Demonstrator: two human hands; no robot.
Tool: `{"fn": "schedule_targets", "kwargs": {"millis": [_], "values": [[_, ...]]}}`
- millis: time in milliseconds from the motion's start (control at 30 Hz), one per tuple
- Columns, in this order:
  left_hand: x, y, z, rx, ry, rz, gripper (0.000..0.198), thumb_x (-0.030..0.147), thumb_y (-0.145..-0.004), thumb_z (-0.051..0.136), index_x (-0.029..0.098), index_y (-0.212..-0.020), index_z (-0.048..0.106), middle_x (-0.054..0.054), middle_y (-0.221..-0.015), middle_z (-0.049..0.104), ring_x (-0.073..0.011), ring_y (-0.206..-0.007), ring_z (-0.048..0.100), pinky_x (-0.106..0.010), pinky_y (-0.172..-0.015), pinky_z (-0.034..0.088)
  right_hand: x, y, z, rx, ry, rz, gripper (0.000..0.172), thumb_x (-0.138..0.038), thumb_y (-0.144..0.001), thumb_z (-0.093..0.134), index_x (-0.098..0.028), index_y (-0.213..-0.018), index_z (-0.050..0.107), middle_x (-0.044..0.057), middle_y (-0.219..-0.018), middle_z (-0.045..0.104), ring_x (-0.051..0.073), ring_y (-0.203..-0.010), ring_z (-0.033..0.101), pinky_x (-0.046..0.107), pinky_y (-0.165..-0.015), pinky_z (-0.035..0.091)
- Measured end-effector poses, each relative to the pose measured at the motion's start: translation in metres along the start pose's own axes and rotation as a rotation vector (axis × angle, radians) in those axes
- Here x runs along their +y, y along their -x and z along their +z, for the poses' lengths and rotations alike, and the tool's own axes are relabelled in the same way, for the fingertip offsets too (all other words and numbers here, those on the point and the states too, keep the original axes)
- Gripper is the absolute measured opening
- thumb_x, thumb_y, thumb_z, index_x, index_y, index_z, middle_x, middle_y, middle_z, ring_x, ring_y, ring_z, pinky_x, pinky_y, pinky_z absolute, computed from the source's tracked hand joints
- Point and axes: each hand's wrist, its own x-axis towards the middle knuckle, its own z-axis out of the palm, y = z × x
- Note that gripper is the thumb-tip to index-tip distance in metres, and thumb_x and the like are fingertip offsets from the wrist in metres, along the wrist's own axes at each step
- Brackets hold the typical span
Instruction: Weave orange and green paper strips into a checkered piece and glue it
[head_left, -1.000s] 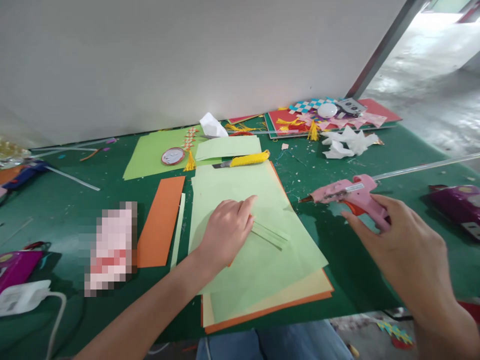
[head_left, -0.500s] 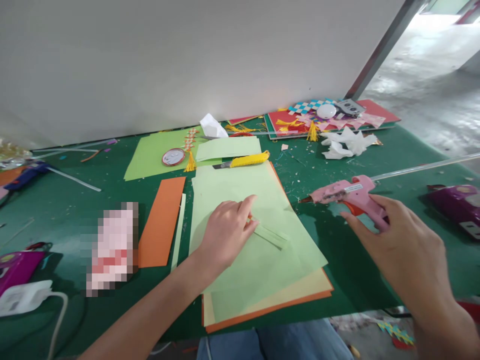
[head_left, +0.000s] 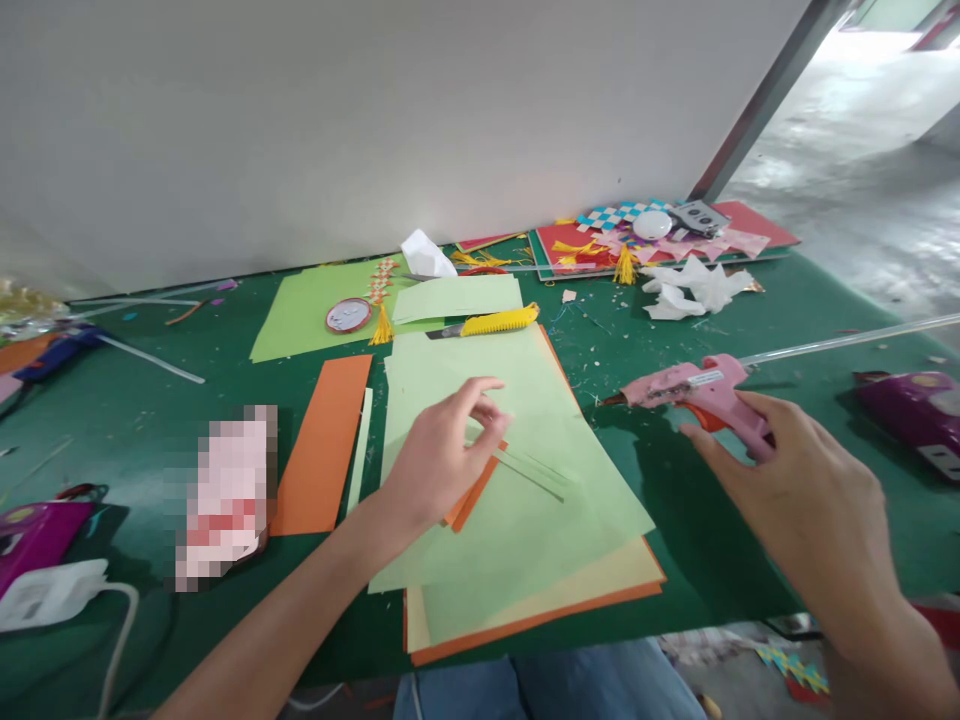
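My left hand point(head_left: 451, 445) hovers over a stack of pale green paper point(head_left: 540, 540), thumb and index finger apart. Just beneath those fingers, narrow orange paper strips point(head_left: 475, 494) and a thin pale green paper strip point(head_left: 529, 472) show on the sheet, partly covered by the hand. On the right, my right hand point(head_left: 817, 490) is around the handle of a pink hot glue gun point(head_left: 709, 385). Its index finger lies on the handle, and the thumb is stretched below the orange trigger. The nozzle points left, and a clear glue stick point(head_left: 847, 338) protrudes from the back.
A yellow utility knife point(head_left: 499, 321) lies across the top of the paper. Left of the stack are an orange paper piece point(head_left: 322, 445) and a pixelated pink object point(head_left: 229, 500). Crumpled tissue point(head_left: 697, 287) and a purple device point(head_left: 911, 415) are at right. A white cable point(head_left: 120, 650) runs along the left.
My left hand has shifted slightly left and its fingers have parted, letting go of the strips. The orange strips now show below it. My right hand and the glue gun look unmoved.
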Motion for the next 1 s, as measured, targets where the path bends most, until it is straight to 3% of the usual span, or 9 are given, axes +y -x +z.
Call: {"fn": "schedule_targets", "kwargs": {"millis": [67,133,267,467,600,733,900,967,1000], "values": [[-0.004,0.001,-0.009,0.075,-0.033,0.057,0.030,0.028,-0.094,0.048,0.025,-0.124,0.049,-0.002,-0.108,0.066,-0.0163,-0.099,0.062,-0.032,-0.090,0.049,0.000,0.000,0.002,-0.014,0.003,0.011,0.057,-0.066,-0.076,0.051,-0.022,-0.112,0.059,0.009,-0.101,0.071,0.034,-0.090,0.067,0.039,-0.067,0.050],[-0.009,0.003,-0.014,-0.034,-0.077,0.109,0.040,0.026,-0.092,0.053,0.027,-0.131,0.046,-0.003,-0.123,0.060,-0.0184,-0.113,0.056,-0.035,-0.099,0.045,-0.001,0.000,0.005,-0.020,0.004,0.013,0.055,-0.064,-0.076,0.053,-0.023,-0.112,0.058,0.008,-0.099,0.071,0.034,-0.088,0.067,0.038,-0.065,0.049],[-0.017,0.009,-0.013,-0.232,-0.151,0.142,0.054,0.025,-0.090,0.056,0.034,-0.140,0.037,-0.003,-0.132,0.055,-0.0212,-0.123,0.050,-0.039,-0.101,0.044,-0.001,0.002,0.012,-0.028,-0.018,0.012,0.051,-0.061,-0.076,0.055,-0.023,-0.110,0.059,0.008,-0.097,0.071,0.033,-0.085,0.068,0.037,-0.064,0.048],[-0.020,0.012,-0.008,-0.192,-0.162,0.187,0.054,0.024,-0.090,0.057,0.034,-0.140,0.038,-0.004,-0.128,0.057,-0.0221,-0.123,0.049,-0.039,-0.101,0.044,0.000,0.003,0.021,-0.007,-0.030,0.001,0.053,-0.062,-0.077,0.053,-0.022,-0.111,0.060,0.009,-0.099,0.071,0.034,-0.087,0.068,0.038,-0.067,0.048],[-0.021,0.010,-0.006,-0.165,-0.055,0.154,0.052,0.016,-0.089,0.056,0.033,-0.137,0.041,-0.003,-0.116,0.057,-0.0164,-0.106,0.058,-0.031,-0.092,0.050,-0.001,0.003,0.021,-0.011,-0.015,0.011,0.053,-0.062,-0.077,0.055,-0.021,-0.111,0.059,0.009,-0.100,0.071,0.033,-0.088,0.067,0.037,-0.066,0.048],[-0.018,0.004,-0.009,0.030,0.039,0.146,0.036,0.009,-0.087,0.055,0.024,-0.120,0.056,0.000,-0.094,0.060,-0.0113,-0.084,0.062,-0.025,-0.081,0.053,-0.001,0.003,0.021,-0.008,-0.013,0.016,0.053,-0.062,-0.077,0.054,-0.022,-0.112,0.059,0.009,-0.101,0.071,0.032,-0.089,0.067,0.037,-0.067,0.047],[-0.006,0.000,-0.023,0.627,-0.004,0.345,0.028,0.004,-0.083,0.061,0.023,-0.103,0.062,0.001,-0.088,0.064,-0.0134,-0.084,0.063,-0.031,-0.084,0.054,0.000,0.003,0.023,0.009,-0.026,0.014,0.055,-0.065,-0.078,0.051,-0.022,-0.111,0.059,0.009,-0.099,0.071,0.032,-0.087,0.067,0.037,-0.065,0.047],[-0.005,0.001,-0.020,0.693,-0.082,0.483,0.033,0.002,-0.080,0.063,0.024,-0.104,0.061,0.001,-0.088,0.066,-0.0150,-0.087,0.064,-0.033,-0.084,0.054,0.001,0.003,0.023,0.008,-0.033,0.006,0.056,-0.066,-0.078,0.050,-0.022,-0.111,0.059,0.010,-0.099,0.071,0.033,-0.087,0.067,0.037,-0.065,0.047],[-0.007,0.002,-0.017,0.642,-0.112,0.529,0.034,0.001,-0.081,0.062,0.024,-0.106,0.060,0.000,-0.090,0.067,-0.0153,-0.089,0.064,-0.033,-0.085,0.054,0.001,0.003,0.023,0.007,-0.035,0.001,0.056,-0.066,-0.078,0.049,-0.021,-0.111,0.059,0.010,-0.098,0.071,0.033,-0.087,0.067,0.037,-0.064,0.047]]}}
